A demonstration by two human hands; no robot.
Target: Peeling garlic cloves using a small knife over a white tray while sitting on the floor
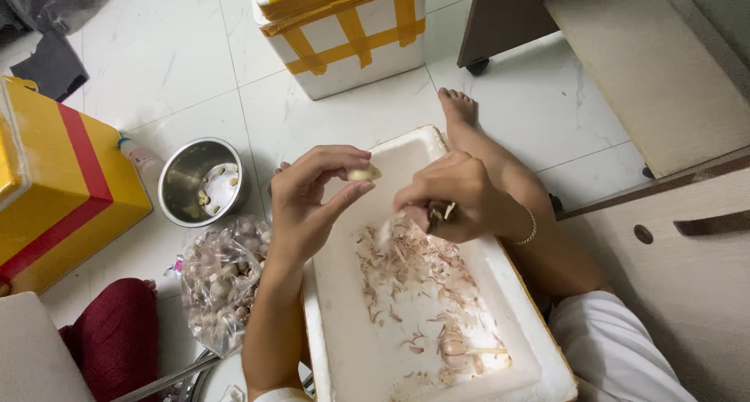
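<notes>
- A yellow box with a red band (55, 191) stands at the far left on the white tiled floor (164, 50), with a dark red cushion (117, 339) below it.
- A steel bowl (201, 182) sits on the floor just right of the box, holding a few pale peeled cloves.
- A clear plastic bag of unpeeled garlic (223, 281) lies below the bowl, just beside the left forearm.
- The left hand (308, 207) is raised over the near-left corner of the tray, thumb and fingertips pinched shut on a pale garlic clove (363, 172) (peeled, it seems).
- A white foam tray (359, 355) lies in the middle, with papery pinkish garlic skins (422, 285) scattered over its floor.
- The right hand (457, 199) hovers over the tray's upper part, curled closed around a small knife (437, 213), of which little shows.
- A white foam box with yellow tape (344, 27) stands at the top.
- A wooden cabinet (672, 261) fills the right edge.
</notes>
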